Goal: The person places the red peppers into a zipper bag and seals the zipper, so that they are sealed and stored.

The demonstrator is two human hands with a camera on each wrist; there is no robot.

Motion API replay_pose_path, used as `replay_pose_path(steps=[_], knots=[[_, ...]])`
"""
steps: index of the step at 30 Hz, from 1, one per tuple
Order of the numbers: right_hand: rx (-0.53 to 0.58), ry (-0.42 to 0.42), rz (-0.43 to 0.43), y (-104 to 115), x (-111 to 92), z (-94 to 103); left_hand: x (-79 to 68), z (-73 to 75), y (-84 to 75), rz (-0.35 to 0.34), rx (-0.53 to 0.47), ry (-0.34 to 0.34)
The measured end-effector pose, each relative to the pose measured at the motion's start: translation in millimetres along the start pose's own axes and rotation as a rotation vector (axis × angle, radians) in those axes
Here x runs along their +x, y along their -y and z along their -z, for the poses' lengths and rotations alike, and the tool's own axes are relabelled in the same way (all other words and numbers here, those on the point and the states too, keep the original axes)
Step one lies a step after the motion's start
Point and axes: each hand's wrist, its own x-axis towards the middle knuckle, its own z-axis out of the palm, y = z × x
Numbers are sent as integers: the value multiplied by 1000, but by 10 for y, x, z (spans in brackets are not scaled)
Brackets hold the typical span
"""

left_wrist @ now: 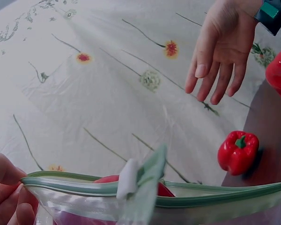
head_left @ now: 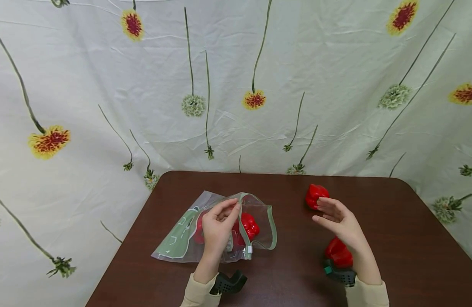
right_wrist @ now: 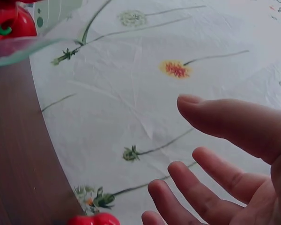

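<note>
My left hand point(head_left: 217, 228) pinches the green-edged rim of a clear zip bag point(head_left: 184, 238) between thumb and fingers. The bag lies on the table with its mouth parted, and a white slider point(left_wrist: 127, 179) sits on its zip. Inside it are red bell peppers point(head_left: 249, 226), partly hidden by the plastic and my hand. My right hand point(head_left: 345, 226) is in the air with its fingers spread loosely and nothing in it. One red bell pepper point(head_left: 315, 194) lies just beyond its fingertips, and another bell pepper point(head_left: 338, 252) shows beside the right wrist, partly covered.
The dark brown table point(head_left: 286, 273) has rounded far corners. Behind it hangs a pale cloth point(head_left: 228, 128) printed with flowers. A black wrist device point(head_left: 230, 282) is strapped on the left wrist, and a similar device point(head_left: 341, 275) on the right.
</note>
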Motion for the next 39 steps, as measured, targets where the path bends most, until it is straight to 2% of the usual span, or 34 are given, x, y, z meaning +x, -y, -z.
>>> replay_pose_path(steps=[7,16,22,33,39], knots=[[-12,2,-16,-101,-40,145,9,-2,17,-4,-2,2],[-41,-54,-42,-255,-102,308,-3,8,25,-27,-21,2],[-45,-71,-68,-350,-128,391,1,11,-17,1,-16,1],[-98,41,-63,-681,-140,456,2,1,7,-14,-8,-4],[-148,81,-136,-794,-125,406,2,8,30,-37,-13,-2]])
